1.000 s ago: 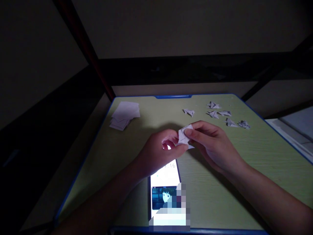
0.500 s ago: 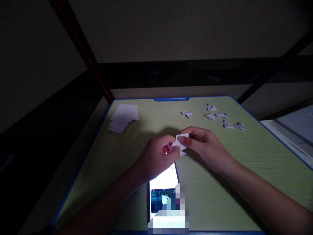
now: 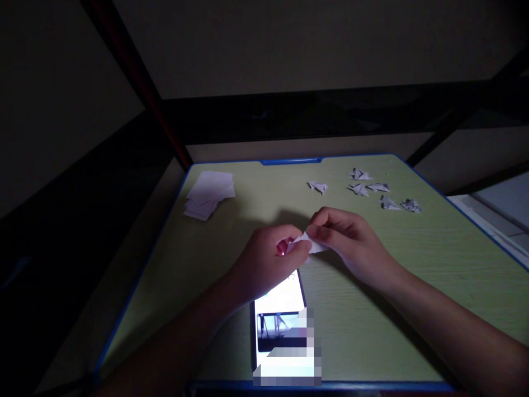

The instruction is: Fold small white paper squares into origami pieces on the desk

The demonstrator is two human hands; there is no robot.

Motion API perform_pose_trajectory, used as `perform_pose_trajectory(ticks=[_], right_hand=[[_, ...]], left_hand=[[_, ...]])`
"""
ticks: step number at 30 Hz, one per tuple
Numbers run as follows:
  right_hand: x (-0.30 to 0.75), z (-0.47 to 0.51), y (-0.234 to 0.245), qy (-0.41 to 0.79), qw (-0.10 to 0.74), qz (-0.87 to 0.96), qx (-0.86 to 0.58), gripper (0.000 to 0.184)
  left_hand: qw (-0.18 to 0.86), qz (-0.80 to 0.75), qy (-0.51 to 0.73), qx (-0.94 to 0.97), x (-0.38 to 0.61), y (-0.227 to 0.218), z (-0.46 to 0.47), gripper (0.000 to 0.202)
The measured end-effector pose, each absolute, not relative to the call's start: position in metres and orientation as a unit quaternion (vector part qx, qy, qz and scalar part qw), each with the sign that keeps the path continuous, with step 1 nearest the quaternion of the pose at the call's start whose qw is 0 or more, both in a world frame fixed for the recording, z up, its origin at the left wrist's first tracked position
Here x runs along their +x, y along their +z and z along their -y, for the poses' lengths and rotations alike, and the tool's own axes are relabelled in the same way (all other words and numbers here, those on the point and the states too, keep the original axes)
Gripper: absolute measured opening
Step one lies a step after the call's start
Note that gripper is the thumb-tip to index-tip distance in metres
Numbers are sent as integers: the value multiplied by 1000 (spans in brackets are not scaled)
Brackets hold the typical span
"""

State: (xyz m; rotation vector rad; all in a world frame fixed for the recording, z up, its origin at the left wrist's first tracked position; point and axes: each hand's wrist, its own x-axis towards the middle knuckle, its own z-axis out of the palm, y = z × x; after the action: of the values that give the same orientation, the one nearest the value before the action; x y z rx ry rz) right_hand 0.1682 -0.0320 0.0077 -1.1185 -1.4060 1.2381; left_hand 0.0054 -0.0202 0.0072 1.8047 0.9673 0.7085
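Both hands meet over the middle of a pale green table with a blue rim. My left hand and my right hand each pinch the same small white folded paper piece, held low, just above the tabletop. The fingers of both hands are closed on it. A lit phone lies flat under my left wrist, its screen glowing.
Several small folded paper pieces lie scattered at the far right of the table. A loose stack of white paper squares sits at the far left corner. Dark metal bars and a red post stand behind the table.
Both hands have lowered the paper piece toward the table and flattened it. The picture on the phone screen has changed.
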Motion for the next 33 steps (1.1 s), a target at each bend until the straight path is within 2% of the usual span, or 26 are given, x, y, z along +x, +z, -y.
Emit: perform_pose_trajectory(ticks=[9,12,17,24,27,33], right_hand=[[169,35,8,522,454,580,-430,17],[170,32,9,513,449,590,-433,15],[171,29,11,454,514,597,-416,12],[167,31,8,391,563,600,-412,18],[169,31,8,390,554,605,-418,18],[169,33,8,376,523,630,-434,8]], left_hand=[[516,-389,282,709,5,10,21,16],[503,-404,313,697,4,10,17,18],[501,-437,370,650,3,12,12,18],[506,-432,359,654,5,13,14,18],[504,-429,351,663,5,10,15,18],[500,-435,333,671,4,3,14,19]])
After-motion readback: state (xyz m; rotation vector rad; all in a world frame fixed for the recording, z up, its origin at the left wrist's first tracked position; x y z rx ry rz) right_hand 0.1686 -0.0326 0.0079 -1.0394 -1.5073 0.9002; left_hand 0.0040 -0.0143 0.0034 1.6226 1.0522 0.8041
